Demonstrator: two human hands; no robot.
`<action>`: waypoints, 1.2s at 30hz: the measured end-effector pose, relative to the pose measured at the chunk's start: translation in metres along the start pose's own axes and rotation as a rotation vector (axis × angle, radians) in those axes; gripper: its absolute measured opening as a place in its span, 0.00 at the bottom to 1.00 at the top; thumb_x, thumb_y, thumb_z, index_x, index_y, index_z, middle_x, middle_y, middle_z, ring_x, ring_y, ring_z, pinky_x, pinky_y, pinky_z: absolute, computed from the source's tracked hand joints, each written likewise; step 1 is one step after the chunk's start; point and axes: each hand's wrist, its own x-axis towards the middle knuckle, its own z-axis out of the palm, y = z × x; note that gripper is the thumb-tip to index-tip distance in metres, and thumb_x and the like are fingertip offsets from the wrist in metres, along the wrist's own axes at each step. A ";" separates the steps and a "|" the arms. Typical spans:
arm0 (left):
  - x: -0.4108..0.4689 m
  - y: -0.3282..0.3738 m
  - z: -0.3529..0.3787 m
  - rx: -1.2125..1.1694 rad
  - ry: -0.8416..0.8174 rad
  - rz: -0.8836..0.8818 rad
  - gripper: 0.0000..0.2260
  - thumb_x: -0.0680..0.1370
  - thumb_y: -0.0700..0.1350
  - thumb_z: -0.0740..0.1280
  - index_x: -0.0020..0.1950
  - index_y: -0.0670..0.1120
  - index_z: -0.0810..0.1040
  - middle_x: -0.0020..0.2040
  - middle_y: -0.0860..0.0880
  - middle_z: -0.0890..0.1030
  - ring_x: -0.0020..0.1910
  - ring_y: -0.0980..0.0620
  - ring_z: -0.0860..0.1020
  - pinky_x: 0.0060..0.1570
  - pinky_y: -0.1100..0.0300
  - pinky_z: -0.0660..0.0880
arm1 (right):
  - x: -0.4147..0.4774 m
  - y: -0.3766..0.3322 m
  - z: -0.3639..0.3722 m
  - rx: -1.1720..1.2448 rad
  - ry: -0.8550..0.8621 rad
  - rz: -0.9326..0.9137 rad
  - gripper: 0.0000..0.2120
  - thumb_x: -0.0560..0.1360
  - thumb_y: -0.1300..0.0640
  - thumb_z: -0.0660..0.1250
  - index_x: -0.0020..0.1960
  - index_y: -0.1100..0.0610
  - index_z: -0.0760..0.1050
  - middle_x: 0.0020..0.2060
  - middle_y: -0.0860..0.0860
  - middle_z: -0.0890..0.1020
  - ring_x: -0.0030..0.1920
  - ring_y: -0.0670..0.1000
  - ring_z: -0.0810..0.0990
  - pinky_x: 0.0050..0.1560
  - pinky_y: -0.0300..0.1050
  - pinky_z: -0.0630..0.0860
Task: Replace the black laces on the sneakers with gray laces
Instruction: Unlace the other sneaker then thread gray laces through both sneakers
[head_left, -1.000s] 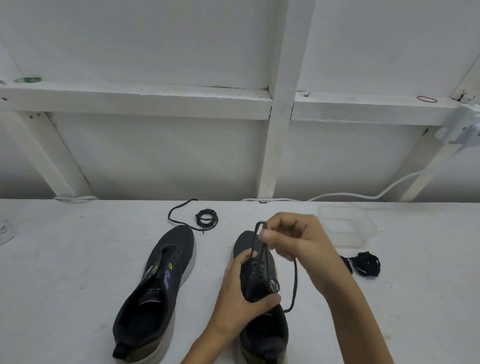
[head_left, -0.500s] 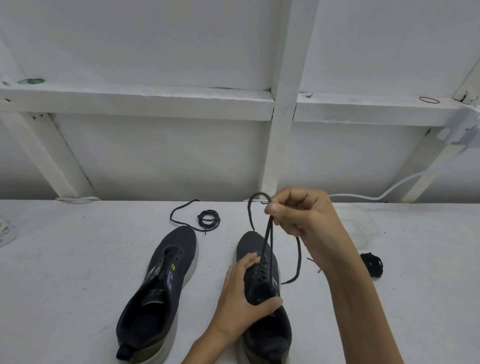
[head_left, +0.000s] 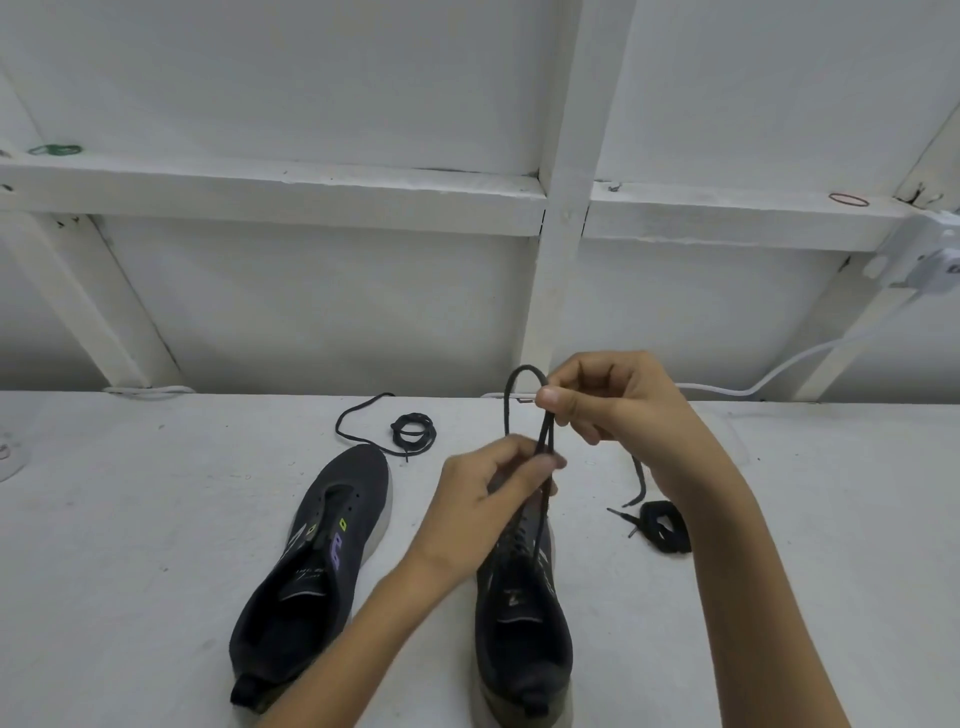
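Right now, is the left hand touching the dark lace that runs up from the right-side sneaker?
Touching. The head view shows the left hand pinching both strands of the dark lace, just below the right hand, which holds the loop's top.

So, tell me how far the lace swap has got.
Done: the left sneaker is lace-free, eyelets bare; a loose lace lies coiled beyond its toe. In hand: the right hand pinches a loop of dark lace above the right sneaker, the left hand pinches its strands lower down; that shoe is partly laced. Left: probably freeing that lace, then relacing both; a lace bundle waits beside.
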 end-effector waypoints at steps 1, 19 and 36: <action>0.005 0.005 -0.002 -0.004 -0.019 0.009 0.08 0.76 0.50 0.66 0.49 0.49 0.82 0.38 0.50 0.83 0.40 0.53 0.81 0.47 0.56 0.78 | 0.000 0.000 -0.001 -0.003 -0.005 0.005 0.04 0.73 0.62 0.73 0.39 0.60 0.80 0.27 0.50 0.77 0.26 0.47 0.67 0.30 0.36 0.65; 0.062 0.057 -0.032 0.147 -0.086 0.049 0.11 0.80 0.45 0.66 0.50 0.38 0.83 0.27 0.56 0.72 0.25 0.56 0.68 0.36 0.56 0.71 | 0.031 -0.005 -0.009 -0.240 0.305 -0.301 0.12 0.70 0.56 0.77 0.51 0.56 0.81 0.47 0.49 0.83 0.48 0.45 0.81 0.50 0.36 0.74; 0.054 0.056 -0.025 -0.011 -0.016 -0.102 0.13 0.81 0.43 0.61 0.42 0.39 0.79 0.33 0.50 0.76 0.26 0.56 0.68 0.34 0.64 0.73 | 0.012 0.017 0.008 -0.227 0.399 -0.497 0.04 0.70 0.61 0.76 0.43 0.56 0.84 0.39 0.51 0.85 0.33 0.51 0.77 0.35 0.45 0.76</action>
